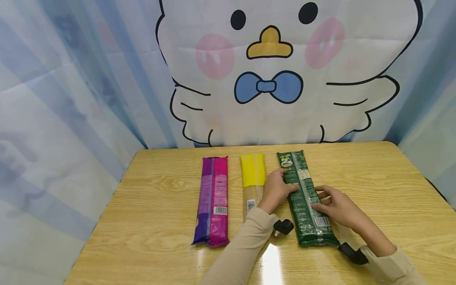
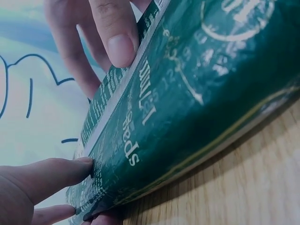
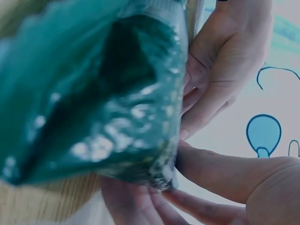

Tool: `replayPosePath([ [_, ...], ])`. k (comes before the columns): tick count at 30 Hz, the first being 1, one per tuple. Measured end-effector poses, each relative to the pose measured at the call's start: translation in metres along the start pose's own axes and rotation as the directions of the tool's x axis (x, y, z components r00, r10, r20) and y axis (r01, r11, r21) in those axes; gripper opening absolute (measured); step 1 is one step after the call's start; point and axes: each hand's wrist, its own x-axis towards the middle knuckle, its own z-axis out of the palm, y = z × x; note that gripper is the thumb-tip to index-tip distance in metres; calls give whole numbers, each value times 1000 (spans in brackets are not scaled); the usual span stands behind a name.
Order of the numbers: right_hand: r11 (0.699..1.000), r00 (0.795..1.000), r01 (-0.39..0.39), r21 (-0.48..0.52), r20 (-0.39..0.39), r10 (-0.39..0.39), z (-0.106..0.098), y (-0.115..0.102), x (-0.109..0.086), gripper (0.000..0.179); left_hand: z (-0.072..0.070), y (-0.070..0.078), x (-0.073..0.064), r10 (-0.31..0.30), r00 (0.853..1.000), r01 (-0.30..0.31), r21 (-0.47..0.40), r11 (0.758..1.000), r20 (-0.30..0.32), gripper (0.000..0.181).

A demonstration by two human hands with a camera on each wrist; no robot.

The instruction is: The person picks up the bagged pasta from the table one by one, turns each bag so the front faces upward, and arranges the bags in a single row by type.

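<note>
A green pack of spaghetti (image 1: pixel 307 206) lies on the table between both hands, slightly slanted, with its label text and barcode facing up. My left hand (image 1: pixel 275 189) grips its left edge, the thumb on the upper face. On the right edge, lower down, my right hand (image 1: pixel 340 208) holds the pack with its thumb on top and fingers at the side. The left wrist view shows the printed pack (image 2: pixel 187 108) close up, with both thumbs on it. In the right wrist view, fingers reach beneath the shiny end of the pack (image 3: pixel 117 108).
Left of the green pack is a yellow packet (image 1: pixel 253 170) with a tan lower part, partly hidden by the left hand. Farther left lies a pink and purple packet (image 1: pixel 213 202). The wooden table (image 1: pixel 153 221) meets a cartoon-printed curtain (image 1: pixel 270 122) at the back.
</note>
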Motion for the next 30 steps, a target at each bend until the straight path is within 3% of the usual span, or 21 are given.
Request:
replayPosePath([
  [10, 997, 995, 72, -2, -65, -72, 2, 1, -3, 55, -1, 0, -3, 1, 1000, -1, -24, 1000, 8, 60],
  [20, 992, 988, 127, 22, -95, -124, 3, -1, -4, 53, -4, 0, -1, -48, 998, 51, -108, 993, 36, 60],
  [30, 985, 980, 170, -16, -103, -170, 0, -15, -3, 50, -11, 2, 1, -24, 997, 35, -171, 985, 70, 66],
])
